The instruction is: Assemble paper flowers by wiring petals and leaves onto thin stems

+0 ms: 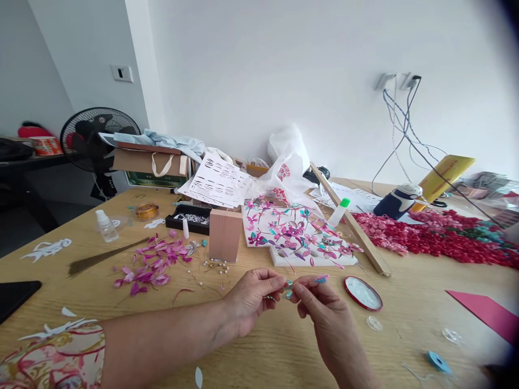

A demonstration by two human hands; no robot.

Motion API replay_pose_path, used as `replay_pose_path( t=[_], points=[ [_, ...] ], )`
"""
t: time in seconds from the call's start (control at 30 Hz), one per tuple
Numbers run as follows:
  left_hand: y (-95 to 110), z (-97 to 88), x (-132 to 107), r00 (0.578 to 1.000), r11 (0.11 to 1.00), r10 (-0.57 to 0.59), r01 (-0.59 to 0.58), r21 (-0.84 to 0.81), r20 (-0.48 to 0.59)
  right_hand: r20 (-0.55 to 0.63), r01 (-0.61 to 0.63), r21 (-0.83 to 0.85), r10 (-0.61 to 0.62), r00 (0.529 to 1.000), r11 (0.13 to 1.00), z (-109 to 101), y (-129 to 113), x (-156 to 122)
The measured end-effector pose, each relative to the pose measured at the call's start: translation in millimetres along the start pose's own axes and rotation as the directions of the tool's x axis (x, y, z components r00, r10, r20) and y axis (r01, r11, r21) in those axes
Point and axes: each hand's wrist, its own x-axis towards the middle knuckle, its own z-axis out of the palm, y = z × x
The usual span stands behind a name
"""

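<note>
My left hand [255, 298] reaches in over the wooden table with thumb and forefinger pinched together. Facing it, my right hand [324, 308] is closed in a pinch too. Between the fingertips of both hands sit small teal petals [288, 295], partly hidden by the fingers. A pink and blue petal [321, 279] sticks out at the right hand's fingers. Just beyond, a white foam block [279, 258] carries several pink, purple and teal flowers [295, 232] on thin stems. To the left lie loose magenta petals [156, 265] and small pearl-tipped stamens [219, 266].
A wooden block [225, 236] stands upright behind my left hand. Right of my hands lie a round red-rimmed dish [363, 293] and clear spools [373, 323]. A long wooden strip [357, 227], a green-capped bottle [339, 212] and red thread bundles [438, 237] are farther back.
</note>
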Motion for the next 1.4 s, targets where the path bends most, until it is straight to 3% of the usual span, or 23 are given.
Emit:
replay_pose_path(
  t=[0.07,0.1,0.13,0.17,0.23,0.27,0.3,0.37,0.5,0.7,0.97,1.23,1.4],
  points=[
    [5.7,-6.6,8.9,0.993,0.963,0.108,-0.116,0.242,0.049,-0.066,0.057,-0.055,-0.061,0.996,0.997,-8.9,0.0,5.1],
    [9.3,-9.8,14.1,0.984,0.876,0.158,-0.179,0.447,0.084,-0.108,0.071,-0.080,-0.079,0.991,0.994,-13.9,0.4,8.5],
    [12.8,-12.4,19.3,0.967,0.708,0.204,-0.255,0.659,0.155,-0.152,0.072,-0.099,-0.087,0.985,0.992,-18.8,1.1,12.3],
    [15.8,-14.2,24.2,0.929,0.476,0.253,-0.363,0.801,0.271,-0.194,0.061,-0.113,-0.082,0.978,0.992,-23.5,1.8,16.3],
    [19.4,-14.8,31.9,0.858,0.029,0.239,-0.475,0.880,0.455,-0.237,-0.006,-0.133,-0.026,0.971,0.991,-31.3,2.9,24.1],
    [19.6,-14.0,34.6,0.832,-0.135,0.208,-0.497,0.857,0.515,-0.232,-0.055,-0.143,0.021,0.973,0.988,-34.2,3.0,27.7],
    [19.0,-12.8,36.7,0.819,-0.246,0.179,-0.499,0.831,0.545,-0.212,-0.105,-0.157,0.071,0.975,0.982,-36.4,2.5,30.9],
    [16.2,-10.7,39.6,0.821,-0.349,0.151,-0.477,0.806,0.551,-0.147,-0.197,-0.187,0.171,0.974,0.962,-38.8,0.4,36.3],
    [11.9,-14.1,43.4,0.857,-0.357,0.146,-0.420,0.835,0.494,-0.057,-0.305,-0.200,0.300,0.952,0.931,-38.2,-4.6,45.1],
    [15.2,-24.7,44.5,0.891,-0.247,0.112,-0.404,0.880,0.441,0.017,-0.400,-0.139,0.406,0.914,0.906,-35.6,-3.6,57.1],
    [7.3,-21.9,54.4,0.856,-0.332,0.162,-0.422,0.844,0.492,0.046,-0.465,-0.089,0.470,0.882,0.881,-31.3,0.7,64.2],
    [-0.6,-20.3,60.1,0.876,-0.273,0.150,-0.409,0.871,0.459,0.038,-0.477,-0.047,0.479,0.877,0.877,-22.8,-1.5,63.9],
    [2.5,-16.7,59.3,0.865,-0.330,0.142,-0.416,0.847,0.481,0.032,-0.476,-0.047,0.478,0.878,0.878,-19.3,-0.1,62.7]
  ],
)
